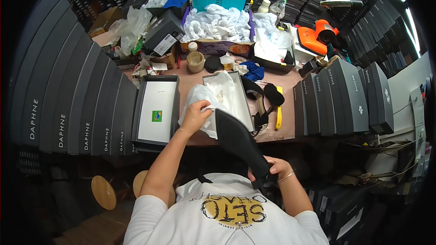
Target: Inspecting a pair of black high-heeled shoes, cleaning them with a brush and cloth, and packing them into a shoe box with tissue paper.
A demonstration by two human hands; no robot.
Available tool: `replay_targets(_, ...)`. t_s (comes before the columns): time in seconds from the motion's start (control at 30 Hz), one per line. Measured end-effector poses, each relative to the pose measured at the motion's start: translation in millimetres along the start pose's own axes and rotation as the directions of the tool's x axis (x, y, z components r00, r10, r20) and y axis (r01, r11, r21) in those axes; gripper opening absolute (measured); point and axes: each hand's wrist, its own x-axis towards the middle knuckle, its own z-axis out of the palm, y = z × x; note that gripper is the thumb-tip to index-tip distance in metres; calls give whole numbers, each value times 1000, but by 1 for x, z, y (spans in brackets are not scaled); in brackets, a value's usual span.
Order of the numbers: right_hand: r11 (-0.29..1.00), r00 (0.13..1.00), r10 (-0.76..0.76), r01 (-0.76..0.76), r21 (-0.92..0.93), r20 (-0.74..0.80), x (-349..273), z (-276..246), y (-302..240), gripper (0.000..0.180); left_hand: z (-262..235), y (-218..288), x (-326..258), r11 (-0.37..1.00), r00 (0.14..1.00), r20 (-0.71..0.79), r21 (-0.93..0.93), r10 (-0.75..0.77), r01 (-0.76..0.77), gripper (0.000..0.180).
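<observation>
A black shoe is held over the table's near edge, its dark sole turned up toward me. My right hand grips its heel end, close to my shirt. Beside the toe end, my left hand pinches white tissue paper, which bunches up against the shoe. Behind it, an open shoe box lined with white paper lies on the table. A second black shoe with straps rests to the right of that box. To the left is a dark-rimmed box lid with a white inside and a green square sticker.
Rows of dark shoe boxes wall the left side, with more boxes at the right. A yellow-handled tool, a jar and a blue cloth lie on the pink table. Farther back sit a paper-filled carton and an orange device.
</observation>
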Motion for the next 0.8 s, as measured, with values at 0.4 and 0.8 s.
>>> replay_targets(0.4, 830, 956, 291, -241, -503, 23, 83, 21, -16, 73, -51, 59, -51, 960, 971, 103, 159, 217, -231, 17)
replay_targets(0.8, 940, 931, 128, -224, -258, -342, 55, -6, 47, 90, -14, -37, -129, 854, 894, -295, -495, -337, 159, 22)
